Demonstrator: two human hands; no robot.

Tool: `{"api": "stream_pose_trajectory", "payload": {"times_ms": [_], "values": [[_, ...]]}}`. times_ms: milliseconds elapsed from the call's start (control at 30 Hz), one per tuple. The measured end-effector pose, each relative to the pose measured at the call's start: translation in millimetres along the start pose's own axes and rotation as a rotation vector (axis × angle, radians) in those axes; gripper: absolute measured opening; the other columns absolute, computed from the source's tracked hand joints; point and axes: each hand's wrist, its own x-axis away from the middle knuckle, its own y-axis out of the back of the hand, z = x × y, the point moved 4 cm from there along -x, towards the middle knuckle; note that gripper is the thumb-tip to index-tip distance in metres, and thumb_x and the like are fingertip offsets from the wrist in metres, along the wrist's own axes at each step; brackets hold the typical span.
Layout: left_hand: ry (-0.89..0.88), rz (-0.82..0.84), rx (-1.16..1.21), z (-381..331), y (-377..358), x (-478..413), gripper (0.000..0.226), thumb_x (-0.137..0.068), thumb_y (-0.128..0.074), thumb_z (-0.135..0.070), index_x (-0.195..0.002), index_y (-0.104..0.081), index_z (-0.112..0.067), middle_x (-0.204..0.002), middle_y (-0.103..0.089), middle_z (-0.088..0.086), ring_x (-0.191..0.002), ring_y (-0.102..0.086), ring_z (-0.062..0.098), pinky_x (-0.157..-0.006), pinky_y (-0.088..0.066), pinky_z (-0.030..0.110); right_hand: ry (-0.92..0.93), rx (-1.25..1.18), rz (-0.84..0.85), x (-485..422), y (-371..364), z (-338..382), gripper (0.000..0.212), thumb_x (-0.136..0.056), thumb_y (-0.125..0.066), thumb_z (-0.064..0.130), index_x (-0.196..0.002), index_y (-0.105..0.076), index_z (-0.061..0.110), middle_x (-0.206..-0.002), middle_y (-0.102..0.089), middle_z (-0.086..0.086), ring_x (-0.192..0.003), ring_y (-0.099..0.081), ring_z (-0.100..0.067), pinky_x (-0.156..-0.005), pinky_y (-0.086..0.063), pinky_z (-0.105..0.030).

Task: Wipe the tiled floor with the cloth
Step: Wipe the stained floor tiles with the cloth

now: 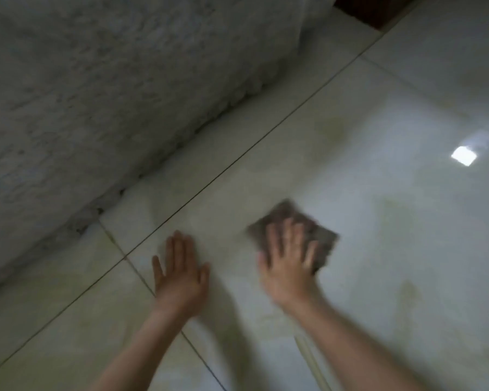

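Two grips down on glossy tiled floor (378, 249). Along the left, textured grey-white fabric (96, 94) hanging to the tiles. Flat, released left grip (181, 275) on bare tile. Spread, unclenched right grip (290, 266) pressing blurred brown square cloth (285, 214) to floor.

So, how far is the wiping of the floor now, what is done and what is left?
Mid-job. The tiled floor near the bright reflection looks glossy, maybe already wiped; I cannot be sure. In hand: the right hand presses the brown cloth flat on the tile, blurred, while the left hand rests flat beside it. Left: yellowish marks beyond the cloth and on the right.
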Motion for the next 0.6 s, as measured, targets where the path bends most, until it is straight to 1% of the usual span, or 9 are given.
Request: {"api": "stream_pose_trajectory", "payload": {"times_ms": [100, 167, 200, 300, 367, 433, 500, 567, 600], "values": [[-0.122, -0.048, -0.071, -46.3, 1.5, 3.8, 0.068, -0.100, -0.026, -0.032, -0.153, 0.011, -0.012, -0.157, 0.027, 0.007, -0.146, 0.020, 0.021, -0.119, 0.004, 0.044, 0.434, -0.024, 0.022, 10.3, 1.3, 18.6, 0.052, -0.096, -0.030, 0.048, -0.143, -0.046, 0.033, -0.154, -0.035, -0.004, -0.143, -0.032, -0.026, -0.108, -0.034, -0.057], [-0.174, -0.079, -0.100, -67.6, 5.6, 6.7, 0.072, -0.097, -0.033, -0.027, -0.153, 0.009, -0.010, -0.159, 0.022, 0.010, -0.147, 0.018, 0.023, -0.120, 0.002, 0.042, 0.624, 0.069, 0.019, -1.4, 9.2, -22.0, 0.048, -0.097, -0.032, 0.047, -0.140, -0.048, 0.036, -0.151, -0.041, 0.001, -0.140, -0.038, -0.021, -0.110, -0.036, -0.051], [-0.197, -0.083, -0.101, -76.5, 6.6, 9.4, 0.072, -0.097, -0.033, -0.025, -0.153, 0.010, -0.009, -0.159, 0.022, 0.010, -0.147, 0.019, 0.023, -0.120, 0.003, 0.042, 0.639, 0.120, -0.024, -7.6, 11.9, -52.9, 0.047, -0.097, -0.032, 0.047, -0.140, -0.049, 0.036, -0.150, -0.042, 0.001, -0.138, -0.040, -0.021, -0.110, -0.035, -0.050], [-0.268, -0.059, -0.104, -101.2, 4.1, 22.4, 0.067, -0.100, -0.025, -0.024, -0.152, 0.014, -0.012, -0.158, 0.024, 0.008, -0.146, 0.022, 0.022, -0.121, 0.006, 0.042, 0.326, 0.115, -0.101, -10.1, 24.0, -169.1, 0.050, -0.100, -0.029, 0.045, -0.143, -0.045, 0.028, -0.151, -0.040, -0.006, -0.138, -0.040, -0.027, -0.110, -0.032, -0.050], [-0.299, -0.051, -0.143, -115.4, 0.3, 29.3, 0.065, -0.101, -0.022, -0.027, -0.152, 0.016, -0.015, -0.158, 0.024, 0.006, -0.146, 0.022, 0.021, -0.120, 0.006, 0.041, 0.090, 0.065, -0.086, 5.3, 33.4, -241.9, 0.056, -0.101, -0.016, 0.050, -0.144, -0.042, 0.027, -0.153, -0.037, -0.006, -0.140, -0.038, -0.027, -0.110, -0.029, -0.050], [-0.318, 0.000, -0.177, -126.9, -4.6, 32.9, 0.065, -0.101, -0.023, -0.029, -0.152, 0.016, -0.016, -0.159, 0.023, 0.004, -0.146, 0.020, 0.021, -0.120, 0.005, 0.041, -0.043, 0.025, -0.061, 16.6, 35.5, -285.8, 0.063, -0.100, -0.009, 0.054, -0.145, -0.043, 0.026, -0.154, -0.037, -0.005, -0.142, -0.034, -0.025, -0.112, -0.025, -0.050], [-0.312, 0.062, -0.201, -134.6, -9.0, 34.2, 0.066, -0.102, -0.026, -0.030, -0.153, 0.013, -0.016, -0.159, 0.022, 0.004, -0.147, 0.018, 0.022, -0.121, 0.002, 0.042, -0.209, -0.056, -0.098, 12.5, 38.2, -290.9, 0.059, -0.099, -0.017, 0.051, -0.146, -0.042, 0.026, -0.156, -0.032, -0.003, -0.145, -0.028, -0.024, -0.115, -0.018, -0.050], [-0.291, 0.090, -0.235, -141.7, -10.3, 32.6, 0.065, -0.102, -0.026, -0.031, -0.154, 0.009, -0.015, -0.160, 0.018, 0.005, -0.148, 0.014, 0.024, -0.121, -0.004, 0.044, -0.443, -0.193, -0.151, -1.2, 37.3, -259.0, 0.053, -0.100, -0.027, 0.046, -0.150, -0.034, 0.028, -0.161, -0.018, -0.003, -0.149, -0.013, -0.023, -0.118, -0.006, -0.052], [-0.282, 0.095, -0.244, -145.4, -9.0, 31.0, 0.063, -0.102, -0.026, -0.032, -0.154, 0.005, -0.015, -0.161, 0.014, 0.006, -0.149, 0.010, 0.024, -0.121, -0.007, 0.045, -0.483, -0.246, -0.142, -5.9, 33.9, -232.1, 0.052, -0.101, -0.030, 0.043, -0.150, -0.033, 0.026, -0.161, -0.015, -0.005, -0.149, -0.009, -0.025, -0.117, -0.004, -0.055]]}}
